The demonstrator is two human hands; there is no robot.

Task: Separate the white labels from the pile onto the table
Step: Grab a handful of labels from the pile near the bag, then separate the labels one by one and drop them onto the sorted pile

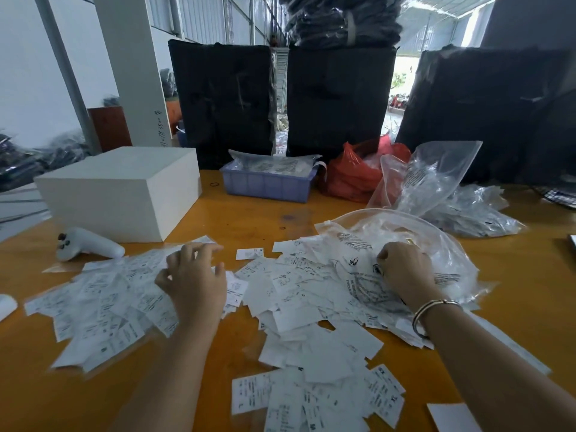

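1. At 9 o'clock on the table (311, 213): a white controller (90, 244), lying on its side just in front of a white box (121, 190).
2. At 8 o'clock: a spread of white labels (103, 304) in clear sleeves, fanned flat over the orange top.
3. Left hand (193, 280) resting on the right edge of that spread, fingers (204, 249) loosely bent with tips on the labels; whether one is pinched, cannot tell.
4. At 12 o'clock, far edge: a blue tray (268, 185) filled with clear packets, backed by three black bundles (339, 101) standing upright.
5. At centre, running down to 6 o'clock: the pile (311, 310) of loose labels, overlapping at all angles, one single label (249, 253) lying apart just above it.
6. At 1 o'clock: a red bag (352, 176), crumpled, touching an upright clear bag (433, 179).
7. At 3 o'clock: a large clear zip bag (436, 247) lying open on the pile's right side, printed text showing through.
8. Right hand (405, 269) set on that zip bag, fingers curled under and clenched on the plastic; a gold bangle (433, 313) on the wrist.
9. At 2 o'clock, further right: a heap of clear packets (473, 210).
10. At 5 o'clock, bottom edge: a blank white card (452, 416).
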